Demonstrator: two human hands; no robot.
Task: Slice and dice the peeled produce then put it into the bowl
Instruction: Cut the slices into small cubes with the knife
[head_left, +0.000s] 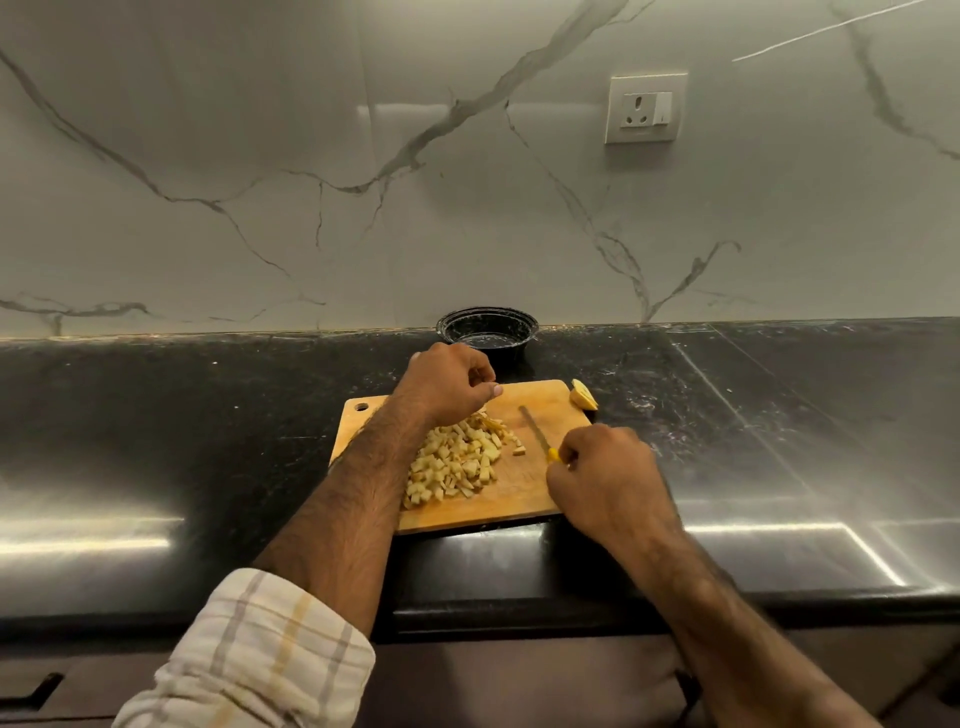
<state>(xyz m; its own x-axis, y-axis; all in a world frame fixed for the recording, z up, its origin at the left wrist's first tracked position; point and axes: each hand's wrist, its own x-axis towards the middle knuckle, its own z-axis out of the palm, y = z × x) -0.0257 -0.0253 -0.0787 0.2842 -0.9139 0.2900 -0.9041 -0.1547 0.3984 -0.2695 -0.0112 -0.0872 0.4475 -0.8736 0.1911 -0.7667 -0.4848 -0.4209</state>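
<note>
Pale yellow diced produce (457, 460) lies heaped on a wooden cutting board (511, 501), with the black bowl (488, 332) just behind it, seemingly empty.

The right hand (605, 480) is curled round the yellow handle of a knife (537, 434) whose blade rests flat on the board. The left hand (447, 384) hovers over the heap, fingers curled; whether it pinches a piece cannot be told. The small, light cubes probably scatter easily, so scooping from beneath should suit better than pinching. One uncut wedge (583, 395) sits at the board's far right corner.
</note>
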